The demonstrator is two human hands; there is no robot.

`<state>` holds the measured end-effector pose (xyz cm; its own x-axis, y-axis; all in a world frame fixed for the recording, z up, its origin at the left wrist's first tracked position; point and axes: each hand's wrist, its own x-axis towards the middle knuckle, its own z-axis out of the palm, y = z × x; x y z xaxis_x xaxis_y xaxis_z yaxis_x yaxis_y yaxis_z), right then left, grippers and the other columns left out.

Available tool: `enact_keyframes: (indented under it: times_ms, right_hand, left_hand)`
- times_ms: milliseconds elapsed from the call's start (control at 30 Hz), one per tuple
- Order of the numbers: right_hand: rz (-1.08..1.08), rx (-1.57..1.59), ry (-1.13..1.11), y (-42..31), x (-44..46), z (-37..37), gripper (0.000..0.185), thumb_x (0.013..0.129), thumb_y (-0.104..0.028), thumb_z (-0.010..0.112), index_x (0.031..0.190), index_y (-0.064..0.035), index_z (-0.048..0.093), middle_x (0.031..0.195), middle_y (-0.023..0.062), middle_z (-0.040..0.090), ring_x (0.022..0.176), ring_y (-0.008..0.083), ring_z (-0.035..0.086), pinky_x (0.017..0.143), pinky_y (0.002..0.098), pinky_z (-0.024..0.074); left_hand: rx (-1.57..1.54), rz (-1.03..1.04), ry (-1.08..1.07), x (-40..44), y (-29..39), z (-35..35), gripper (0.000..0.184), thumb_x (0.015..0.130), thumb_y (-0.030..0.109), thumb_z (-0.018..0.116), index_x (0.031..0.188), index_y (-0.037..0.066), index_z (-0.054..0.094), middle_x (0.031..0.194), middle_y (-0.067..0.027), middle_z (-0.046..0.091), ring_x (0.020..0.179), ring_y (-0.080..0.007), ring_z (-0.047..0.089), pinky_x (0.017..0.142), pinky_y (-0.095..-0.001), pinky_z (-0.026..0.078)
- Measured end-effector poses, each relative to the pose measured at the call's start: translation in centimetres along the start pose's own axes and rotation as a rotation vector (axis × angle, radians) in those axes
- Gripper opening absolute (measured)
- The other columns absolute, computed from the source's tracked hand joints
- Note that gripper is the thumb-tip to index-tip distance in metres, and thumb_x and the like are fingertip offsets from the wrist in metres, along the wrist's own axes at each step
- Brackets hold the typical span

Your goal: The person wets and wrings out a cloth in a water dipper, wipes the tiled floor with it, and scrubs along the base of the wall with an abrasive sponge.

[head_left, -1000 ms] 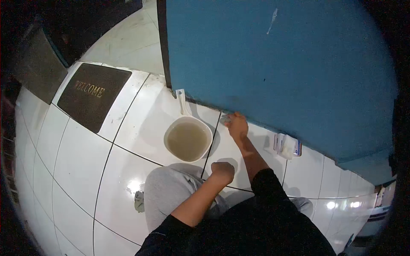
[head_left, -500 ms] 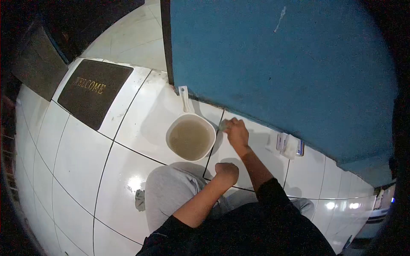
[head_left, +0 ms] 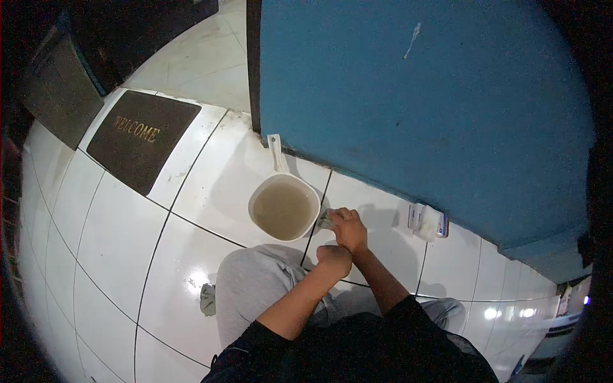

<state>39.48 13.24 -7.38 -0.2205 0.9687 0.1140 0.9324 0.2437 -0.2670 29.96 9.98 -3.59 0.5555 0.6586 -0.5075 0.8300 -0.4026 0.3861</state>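
Observation:
A white dipper [head_left: 276, 238] with a handle stands on the tiles, holding cloudy, brownish water. Just right of its rim, my right hand [head_left: 350, 231] is closed on a small grey-green piece of cloth [head_left: 326, 220], which is at or just above the floor. My left hand [head_left: 334, 260] is a fist in front of my knees, against or very close to the right wrist. What the left fingers hold, if anything, is hidden.
A blue wall [head_left: 396, 96] rises beyond the dipper. Against its foot lies a small white and blue packet [head_left: 428, 221]. A crumpled grey cloth [head_left: 207, 300] lies left of my knee. Farther left is a dark WELCOME mat [head_left: 143, 137].
My right hand has moved down and toward me with the cloth, from beside the wall side of the dipper to near my left fist. The left fist has shifted slightly.

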Motion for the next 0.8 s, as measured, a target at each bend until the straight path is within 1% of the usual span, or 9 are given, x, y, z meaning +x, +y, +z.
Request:
enact_keyframes:
  times_ms: [100,167,400,500,567,600,700,767,800]
  right_hand:
    - [0.019,-0.026,0.109,0.3,1.6,0.6,0.032,0.068,-0.010,0.064,0.100,-0.0140,0.059,0.098,0.0068,0.051,0.090,0.0269,0.050,0.074,0.0380,0.0464]
    - [0.052,-0.003,0.227,1.3,4.2,1.1,0.031,0.069,-0.010,0.064,0.099,-0.0146,0.060,0.099,0.0094,0.051,0.090,0.0281,0.051,0.073,0.0391,0.0456]
    - [0.196,-0.199,0.202,3.1,10.9,1.7,0.027,0.069,-0.015,0.065,0.095,-0.0123,0.063,0.091,0.0087,0.050,0.087,0.0252,0.051,0.072,0.0359,0.0470]
    - [0.180,-0.112,0.241,4.0,10.0,2.2,0.028,0.069,-0.013,0.065,0.097,-0.0124,0.063,0.095,0.0084,0.051,0.087,0.0263,0.051,0.072,0.0352,0.0473]
    - [0.076,-0.127,0.152,6.2,8.1,4.6,0.029,0.075,-0.016,0.058,0.104,-0.0173,0.057,0.104,0.0055,0.047,0.093,0.0278,0.048,0.072,0.0390,0.0485]
    - [0.105,-0.075,0.080,2.5,5.9,0.6,0.027,0.076,-0.013,0.056,0.102,-0.0164,0.056,0.102,0.0054,0.048,0.093,0.0277,0.048,0.073,0.0391,0.0483]
    - [0.073,-0.073,0.073,1.5,0.5,1.1,0.035,0.074,-0.011,0.056,0.108,-0.0193,0.055,0.106,0.0031,0.050,0.099,0.0270,0.047,0.078,0.0379,0.0483]
    - [0.098,-0.021,-0.008,0.6,-1.5,0.4,0.036,0.074,-0.012,0.056,0.108,-0.0200,0.055,0.105,0.0037,0.049,0.101,0.0264,0.046,0.079,0.0369,0.0484]
    - [0.087,0.000,-0.009,0.1,-2.0,-0.1,0.035,0.074,-0.012,0.055,0.108,-0.0203,0.056,0.104,0.0040,0.049,0.100,0.0262,0.046,0.078,0.0368,0.0485]
  left_hand:
    - [0.001,-0.020,-0.063,0.4,0.1,0.3,0.020,0.073,0.015,0.058,0.090,0.012,0.068,0.095,-0.0044,0.065,0.089,-0.0212,0.062,0.065,-0.0344,0.047]
    - [-0.004,0.064,-0.070,0.5,-0.2,0.5,0.021,0.070,0.012,0.054,0.087,0.008,0.066,0.087,-0.0114,0.065,0.083,-0.0257,0.062,0.067,-0.0404,0.047]
    - [-0.036,0.027,-0.100,0.3,-0.2,-0.6,0.022,0.072,0.013,0.052,0.088,0.007,0.066,0.093,-0.0121,0.063,0.090,-0.0258,0.061,0.070,-0.0403,0.047]
    - [-0.031,0.044,-0.133,0.1,-0.2,-0.9,0.022,0.071,0.013,0.053,0.089,0.008,0.066,0.093,-0.0130,0.063,0.090,-0.0257,0.060,0.071,-0.0404,0.047]
    - [-0.048,0.084,-0.075,0.2,-0.4,-0.3,0.023,0.070,0.012,0.053,0.088,0.007,0.066,0.093,-0.0145,0.063,0.088,-0.0265,0.061,0.070,-0.0412,0.047]
    - [-0.048,0.091,-0.072,0.4,-0.3,-0.1,0.023,0.070,0.012,0.053,0.088,0.007,0.066,0.093,-0.0145,0.063,0.088,-0.0265,0.061,0.070,-0.0412,0.047]
    - [0.010,0.061,-0.071,0.7,-0.1,0.1,0.022,0.069,0.012,0.053,0.085,0.005,0.065,0.090,-0.0151,0.063,0.085,-0.0273,0.062,0.068,-0.0410,0.048]
    - [0.077,0.032,-0.027,0.3,0.3,-0.1,0.022,0.071,0.013,0.059,0.091,0.015,0.068,0.090,-0.0034,0.066,0.083,-0.0196,0.063,0.059,-0.0318,0.046]
    - [0.081,0.036,-0.029,0.2,0.4,-0.1,0.022,0.071,0.013,0.059,0.091,0.015,0.068,0.090,-0.0034,0.066,0.083,-0.0196,0.063,0.059,-0.0318,0.046]
